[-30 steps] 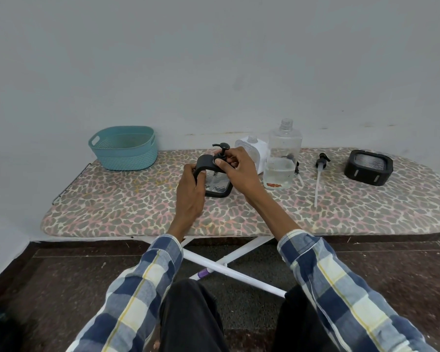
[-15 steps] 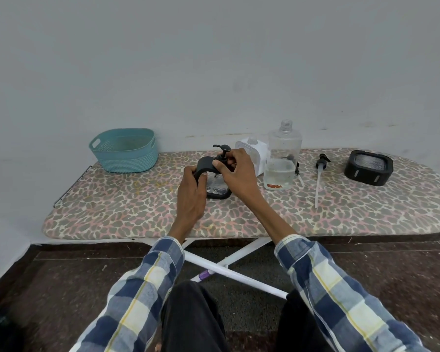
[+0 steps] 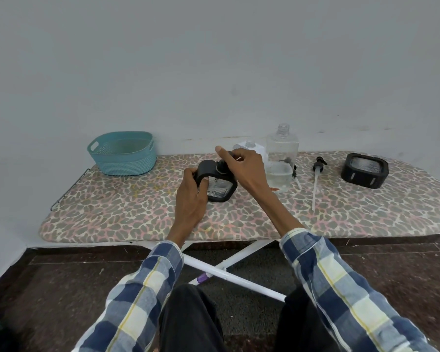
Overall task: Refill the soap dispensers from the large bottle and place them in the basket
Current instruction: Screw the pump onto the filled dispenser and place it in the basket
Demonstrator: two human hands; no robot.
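Since a moment ago, the right hand has turned on the pump top, its first finger now sticking up. Its other fingers pinch the pump. The left hand grips the black soap dispenser mid-board. The basket sits at ten o'clock.

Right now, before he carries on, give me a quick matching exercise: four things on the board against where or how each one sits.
Things:
1. teal basket
2. loose pump
3. black-framed dispenser
4. large clear bottle

States:
A. gripped by the left hand, right hand at its pump
B. uncapped, upright, partly filled
C. far left of the board, nothing visible inside
D. lying flat, right of the large bottle

Pairs: 1-C, 2-D, 3-A, 4-B
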